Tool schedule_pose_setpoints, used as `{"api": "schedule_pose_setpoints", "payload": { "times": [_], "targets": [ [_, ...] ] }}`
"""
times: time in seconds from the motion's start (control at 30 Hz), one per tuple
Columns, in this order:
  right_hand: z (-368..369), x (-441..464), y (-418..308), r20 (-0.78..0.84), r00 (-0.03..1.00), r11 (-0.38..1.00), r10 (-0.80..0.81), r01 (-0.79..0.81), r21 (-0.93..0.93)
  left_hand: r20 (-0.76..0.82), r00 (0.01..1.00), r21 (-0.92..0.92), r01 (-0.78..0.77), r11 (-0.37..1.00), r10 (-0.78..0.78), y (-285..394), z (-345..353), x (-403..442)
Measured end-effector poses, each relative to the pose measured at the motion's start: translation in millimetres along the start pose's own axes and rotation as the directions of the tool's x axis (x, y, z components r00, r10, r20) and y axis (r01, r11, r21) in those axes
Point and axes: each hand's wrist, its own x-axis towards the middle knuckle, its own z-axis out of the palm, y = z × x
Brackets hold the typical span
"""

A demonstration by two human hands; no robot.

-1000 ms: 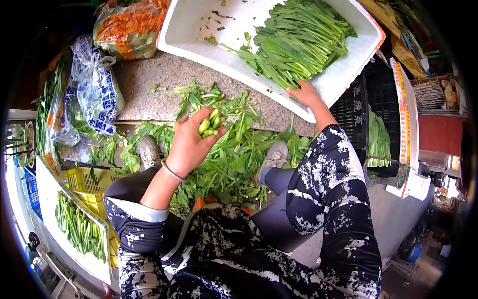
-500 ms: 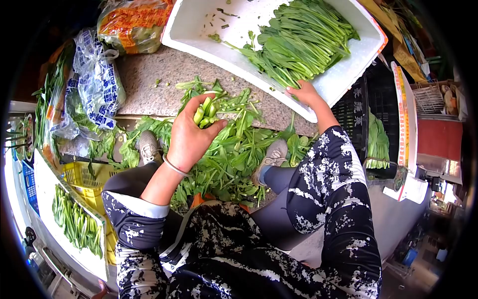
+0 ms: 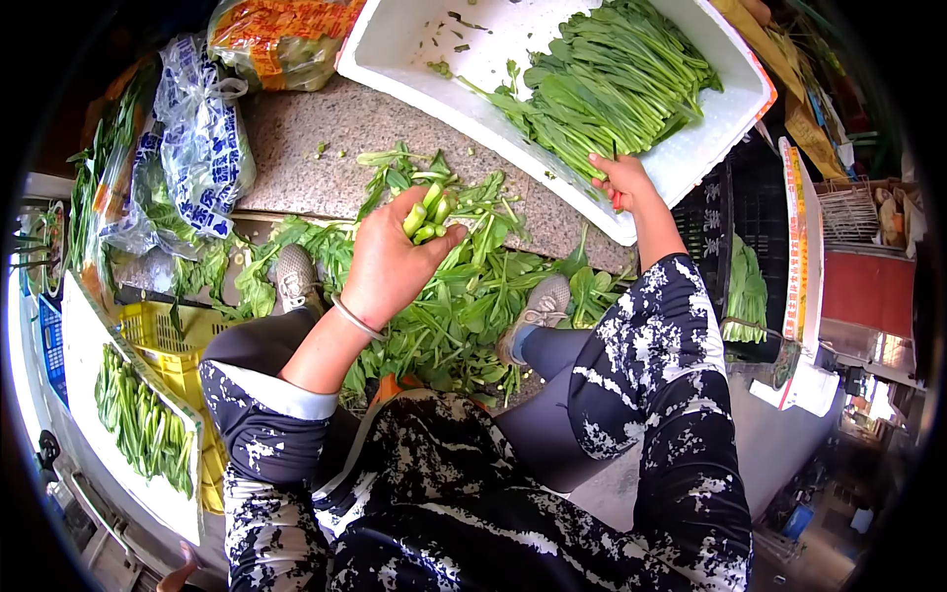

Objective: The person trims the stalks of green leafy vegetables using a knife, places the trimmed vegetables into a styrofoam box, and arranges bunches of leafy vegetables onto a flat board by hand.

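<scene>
My left hand (image 3: 387,252) is closed around a small bunch of thick green stalks (image 3: 427,217), cut ends facing up, above the loose leaves. At the near rim of the white foam box (image 3: 602,219), my right hand (image 3: 631,185) has its fingers closed on the end of a leafy green stalk. A bit of red shows under those fingers; I cannot make out what it is. Inside the box, a thick pile of leafy greens (image 3: 612,89) lies with the stalks side by side. Trimmed leaves (image 3: 464,306) are heaped between my shoes.
A stone ledge (image 3: 306,148) runs under the box. Plastic bags of vegetables (image 3: 202,138) stand at left. A yellow crate (image 3: 178,331) and a white foam tray of greens (image 3: 148,419) are at lower left. A black crate (image 3: 755,247) holding greens stands at right.
My right hand has lifted slightly and turned, with its fingers curled in more. My left hand has shifted a little to the right with its stalks. The whole view has moved slightly.
</scene>
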Motion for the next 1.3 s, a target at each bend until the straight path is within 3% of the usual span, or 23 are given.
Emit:
{"api": "schedule_pose_setpoints", "payload": {
  "times": [0.03,0.17,0.23,0.27,0.37,0.43,0.5,0.57,0.63,0.7,0.77,0.83,0.87,0.9,0.97,1.03,1.1,1.13,1.23,1.3],
  "targets": [
    [2,3,3,-0.02,1.0,0.99,0.007,-0.004,0.144,-0.002,1.0,0.0,0.0,1.0,0.0,0,0,0],
    [15,0,2,-0.021,0.997,0.966,0.068,-0.061,0.25,-0.004,1.0,-0.024,-0.008,1.0,0.008,2,-1,-1],
    [24,-1,0,-0.218,0.966,0.958,0.138,-0.075,0.277,-0.003,1.0,-0.023,-0.01,1.0,0.01,4,-1,-1],
    [25,0,0,-0.215,0.967,0.959,0.135,-0.073,0.274,0.003,1.0,-0.034,-0.02,0.999,0.02,4,-1,-1],
    [19,-1,-4,-0.245,0.969,0.988,0.021,0.018,0.155,0.007,0.999,-0.033,-0.032,0.999,0.032,5,-3,-2],
    [3,-20,-33,-0.29,0.946,0.989,-0.147,0.143,-0.034,0.006,1.0,-0.045,-0.02,0.999,0.021,1,-3,-2],
    [-11,-51,-58,-0.246,0.927,0.958,-0.282,0.284,-0.028,0.008,1.0,-0.037,-0.028,0.999,0.029,1,-5,-2],
    [-21,-76,-74,-0.241,0.901,0.918,-0.36,0.388,0.079,0.013,0.999,-0.029,-0.037,0.999,0.038,2,-6,-2],
    [-29,-91,-77,-0.188,0.915,0.922,-0.358,0.378,0.087,0.05,0.998,-0.029,-0.027,0.999,0.029,5,-6,-3],
    [-33,-68,-56,-0.175,0.959,0.9,-0.224,0.272,0.34,0.056,0.998,-0.019,-0.04,0.999,0.041,5,-5,-4],
    [-29,-46,-19,-0.185,0.98,0.994,-0.074,0.058,-0.091,0.056,0.996,-0.01,-0.064,0.998,0.064,4,-3,-4],
    [-34,-57,-21,-0.218,0.965,0.959,-0.144,0.081,-0.272,-0.005,0.993,-0.066,-0.116,0.991,0.116,0,0,-2],
    [-41,-54,-24,-0.222,0.949,0.973,-0.224,0.204,-0.108,0.011,0.995,-0.082,-0.098,0.992,0.099,-1,0,-2],
    [-44,-69,-36,-0.203,0.923,0.941,-0.328,0.301,-0.151,0.011,0.994,-0.088,-0.103,0.991,0.105,1,1,-3],
    [-31,-97,-54,-0.222,0.823,0.826,-0.522,0.424,-0.371,0.032,0.994,-0.01,-0.104,0.994,0.105,7,1,-3],
    [-4,-154,-74,-0.11,0.768,0.687,-0.631,0.487,-0.539,0.022,0.994,-0.027,-0.104,0.994,0.104,8,6,-3],
    [18,-194,-83,0.029,0.829,0.687,-0.559,0.482,-0.543,-0.074,0.905,0.181,-0.4,0.899,0.418,15,9,-3],
    [29,-205,-77,0.064,0.812,0.704,-0.58,0.539,-0.463,-0.031,0.856,0.234,-0.495,0.837,0.516,23,6,-4],
    [50,-228,-60,0.22,0.758,0.726,-0.614,0.651,-0.221,0.022,0.764,0.306,-0.619,0.723,0.645,32,9,-6],
    [60,-238,-58,0.229,0.754,0.741,-0.616,0.653,-0.156,0.016,0.787,0.26,-0.599,0.758,0.617,35,11,-10]
  ]
}}
